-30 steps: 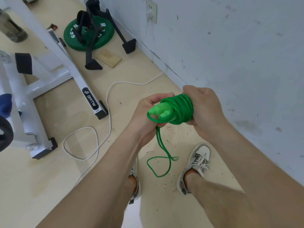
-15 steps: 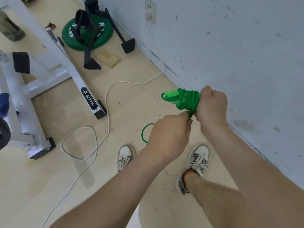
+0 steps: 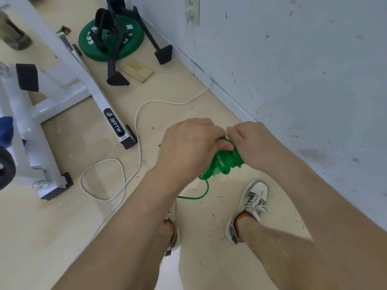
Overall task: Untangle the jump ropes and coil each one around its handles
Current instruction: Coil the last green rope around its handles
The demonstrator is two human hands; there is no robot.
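Observation:
A green jump rope (image 3: 227,161) is wound in many turns around its green handles, forming a tight bundle held in front of me above the floor. My right hand (image 3: 254,143) grips the bundle from the right. My left hand (image 3: 189,144) is over the bundle's left end, fingers curled on the rope there. A short loose tail of green rope (image 3: 204,191) hangs below the bundle and curves left behind my left forearm. The handles are mostly hidden under the coils and my hands.
A white cable (image 3: 137,126) loops across the beige floor from a wall socket (image 3: 191,10). A white machine frame (image 3: 100,101) stands at left, a green weight plate (image 3: 111,39) with a black stand behind it. The wall (image 3: 293,59) runs close on the right. My shoes (image 3: 250,208) are below.
My left hand swung from below the bundle up over its left end, carrying the rope around. The bundle tipped so its handle end points down-left, and the hanging tail is shorter.

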